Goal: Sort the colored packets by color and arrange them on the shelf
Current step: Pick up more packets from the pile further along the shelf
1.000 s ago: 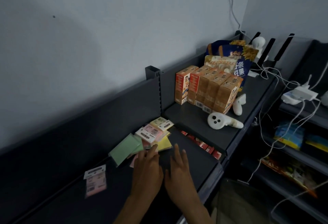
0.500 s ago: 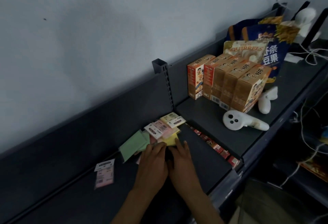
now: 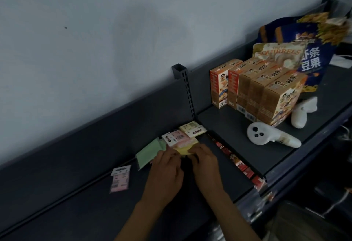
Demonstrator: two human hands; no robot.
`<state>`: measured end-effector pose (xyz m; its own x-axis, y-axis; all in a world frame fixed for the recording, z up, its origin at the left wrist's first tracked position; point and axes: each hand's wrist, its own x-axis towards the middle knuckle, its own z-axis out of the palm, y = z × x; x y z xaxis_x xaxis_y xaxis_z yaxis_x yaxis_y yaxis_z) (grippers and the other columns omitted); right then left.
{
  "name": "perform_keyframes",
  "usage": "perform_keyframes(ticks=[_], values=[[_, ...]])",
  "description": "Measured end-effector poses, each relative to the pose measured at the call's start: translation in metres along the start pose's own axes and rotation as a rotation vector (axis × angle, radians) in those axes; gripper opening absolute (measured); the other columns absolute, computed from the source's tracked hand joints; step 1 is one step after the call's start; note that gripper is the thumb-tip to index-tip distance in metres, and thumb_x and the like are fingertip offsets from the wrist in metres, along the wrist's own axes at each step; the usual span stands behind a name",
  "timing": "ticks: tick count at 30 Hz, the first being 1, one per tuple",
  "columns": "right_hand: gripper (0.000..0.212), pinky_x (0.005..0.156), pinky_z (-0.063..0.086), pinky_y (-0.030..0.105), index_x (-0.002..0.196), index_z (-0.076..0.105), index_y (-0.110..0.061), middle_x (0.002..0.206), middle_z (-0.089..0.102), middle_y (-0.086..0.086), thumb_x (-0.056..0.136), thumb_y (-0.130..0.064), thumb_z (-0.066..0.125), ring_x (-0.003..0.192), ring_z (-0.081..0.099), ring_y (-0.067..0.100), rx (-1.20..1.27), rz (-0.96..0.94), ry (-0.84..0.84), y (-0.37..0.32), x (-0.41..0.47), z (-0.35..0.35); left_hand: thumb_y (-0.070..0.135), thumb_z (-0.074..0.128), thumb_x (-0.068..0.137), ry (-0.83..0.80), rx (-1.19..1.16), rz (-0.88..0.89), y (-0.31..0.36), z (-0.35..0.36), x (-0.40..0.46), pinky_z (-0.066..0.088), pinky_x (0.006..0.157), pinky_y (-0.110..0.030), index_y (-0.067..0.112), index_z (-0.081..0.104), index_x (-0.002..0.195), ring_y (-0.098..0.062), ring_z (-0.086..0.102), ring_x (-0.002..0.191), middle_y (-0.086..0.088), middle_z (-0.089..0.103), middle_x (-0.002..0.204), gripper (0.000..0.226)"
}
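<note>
Lower left of centre, a lone pink packet (image 3: 120, 179) lies flat on the dark shelf (image 3: 57, 193), its long axis running nearly top to bottom of the frame with the white label end toward the back panel, well apart from the rest. To its right a green packet (image 3: 149, 153) lies flat and tilted, its long edge slanting up to the right. Beside it sits the loose pile: a pink packet with a white label (image 3: 175, 137), a pale yellow labelled packet (image 3: 192, 128) at the pile's far end against the slotted upright post (image 3: 187, 90), and a yellow packet (image 3: 183, 149) at the near edge. The left hand (image 3: 165, 172) and the right hand (image 3: 206, 164) meet at that yellow packet, fingers curled down on its near edge; whether they actually pinch it cannot be told. Right of the hands a row of small red packs (image 3: 236, 161) runs diagonally under the raised right-hand shelf (image 3: 219, 126). On it stand orange boxes (image 3: 255, 90) in a tight row, two white controllers (image 3: 266, 135) lying in front, and snack bags (image 3: 297, 50) leaning behind in the upper right.
</note>
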<state>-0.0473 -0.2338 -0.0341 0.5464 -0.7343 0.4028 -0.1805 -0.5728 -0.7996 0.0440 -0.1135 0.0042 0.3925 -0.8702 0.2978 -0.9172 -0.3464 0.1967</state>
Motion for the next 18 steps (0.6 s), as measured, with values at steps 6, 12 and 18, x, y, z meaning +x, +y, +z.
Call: perform_keyframes(ticks=[6, 12, 18], values=[[0.015, 0.082, 0.048, 0.016, 0.106, 0.066, -0.023, 0.102, 0.067, -0.010, 0.099, -0.011, 0.061, 0.094, 0.061, 0.002, 0.192, 0.051, 0.098, -0.021, -0.002, -0.025, 0.030, 0.055, 0.093, 0.291, -0.265, -0.181, 0.016, -0.025, 0.015, 0.039, 0.098, -0.026, 0.022, 0.057, 0.125, -0.009, 0.045, 0.113, 0.009, 0.048, 0.123, 0.033], [0.009, 0.053, 0.051, 0.034, 0.101, 0.061, -0.023, 0.067, 0.064, 0.004, 0.103, -0.030, 0.056, 0.058, 0.062, 0.019, 0.559, 0.305, 0.195, -0.043, 0.000, -0.051, 0.033, 0.058, 0.101, 0.160, -0.628, -0.492, 0.026, -0.022, 0.015, 0.043, 0.081, -0.011, 0.039, 0.056, 0.119, 0.001, 0.058, 0.104, 0.011, 0.062, 0.118, 0.020], [0.012, 0.048, 0.050, 0.036, 0.100, 0.061, -0.016, 0.061, 0.062, 0.014, 0.103, -0.025, 0.055, 0.051, 0.059, 0.026, 0.742, 0.442, 0.183, -0.039, -0.013, -0.058, 0.025, 0.062, 0.097, 0.263, -0.695, -0.567, 0.044, -0.024, 0.014, 0.046, 0.073, -0.009, 0.034, 0.058, 0.117, 0.003, 0.058, 0.091, 0.008, 0.059, 0.110, 0.022]])
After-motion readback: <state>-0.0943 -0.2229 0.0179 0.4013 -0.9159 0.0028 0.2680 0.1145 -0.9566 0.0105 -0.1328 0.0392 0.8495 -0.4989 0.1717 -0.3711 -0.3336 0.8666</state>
